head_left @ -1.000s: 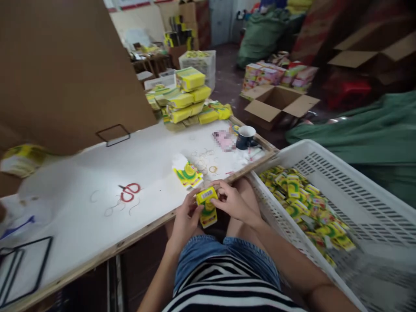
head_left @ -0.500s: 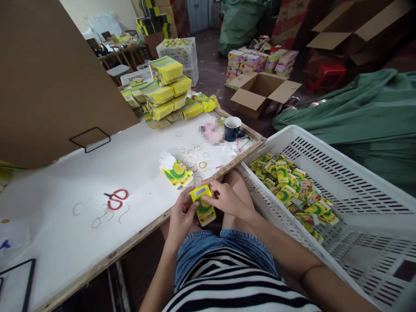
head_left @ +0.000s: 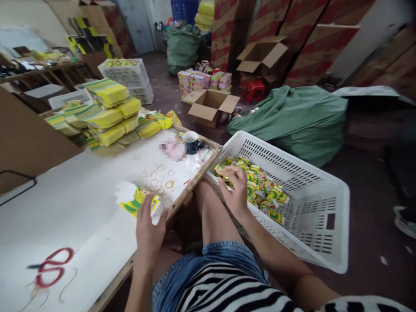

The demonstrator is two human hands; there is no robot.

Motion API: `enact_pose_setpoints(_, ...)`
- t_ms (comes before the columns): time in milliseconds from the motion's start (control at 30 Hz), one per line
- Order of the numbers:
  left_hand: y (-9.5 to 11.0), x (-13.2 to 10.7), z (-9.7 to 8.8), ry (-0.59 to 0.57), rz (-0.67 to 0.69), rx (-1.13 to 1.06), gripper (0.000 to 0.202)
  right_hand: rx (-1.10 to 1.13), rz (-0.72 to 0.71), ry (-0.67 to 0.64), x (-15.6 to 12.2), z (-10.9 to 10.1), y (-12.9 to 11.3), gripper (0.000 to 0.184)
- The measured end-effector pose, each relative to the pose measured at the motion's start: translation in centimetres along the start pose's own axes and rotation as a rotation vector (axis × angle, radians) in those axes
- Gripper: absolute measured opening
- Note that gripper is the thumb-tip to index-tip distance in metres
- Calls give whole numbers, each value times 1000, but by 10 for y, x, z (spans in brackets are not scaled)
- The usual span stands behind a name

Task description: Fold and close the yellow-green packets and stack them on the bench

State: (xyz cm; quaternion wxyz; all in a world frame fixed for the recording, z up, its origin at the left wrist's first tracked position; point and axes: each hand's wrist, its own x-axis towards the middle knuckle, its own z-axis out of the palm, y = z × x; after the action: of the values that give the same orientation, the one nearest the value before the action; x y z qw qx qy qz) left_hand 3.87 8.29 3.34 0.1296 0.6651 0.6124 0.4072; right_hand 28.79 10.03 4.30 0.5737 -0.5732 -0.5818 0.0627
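My left hand (head_left: 147, 225) lies at the table's near edge, fingers stretched flat onto a small pile of yellow-green packets (head_left: 134, 200) on the white tabletop (head_left: 81, 208). My right hand (head_left: 233, 190) reaches over the rim of a white slotted crate (head_left: 292, 173) beside my knee. Its fingers are spread and slightly bent on the loose yellow-green packets (head_left: 260, 188) inside, and nothing shows in their grip.
Rubber bands (head_left: 159, 180) are scattered past the pile, by a dark mug (head_left: 191, 142). Red scissors (head_left: 48, 271) lie at the near left. Stacked yellow bundles (head_left: 110, 115) stand at the table's far end. An open carton (head_left: 211, 104) and a green sack (head_left: 292, 119) sit on the floor.
Both hands held a banded packet bundle over my lap. Now my left hand has gone to the pile on the table and my right hand into the crate. The view swung right.
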Motion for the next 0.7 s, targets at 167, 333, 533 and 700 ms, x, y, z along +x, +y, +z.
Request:
enact_pose_setpoints(167,-52,19,0,-138,-5,330,56,48,57,-213,-22,10,7,13)
enact_pose_setpoints(333,-70,18,-3,-184,29,429,52,262,189,-393,-49,39,-15,14)
enact_pose_setpoints(533,-67,16,-11,-175,-23,451,59,336,177,-503,-53,46,-27,11)
enact_pose_setpoints(700,-78,16,-24,-271,-32,462,56,347,257,-562,-61,46,-23,11)
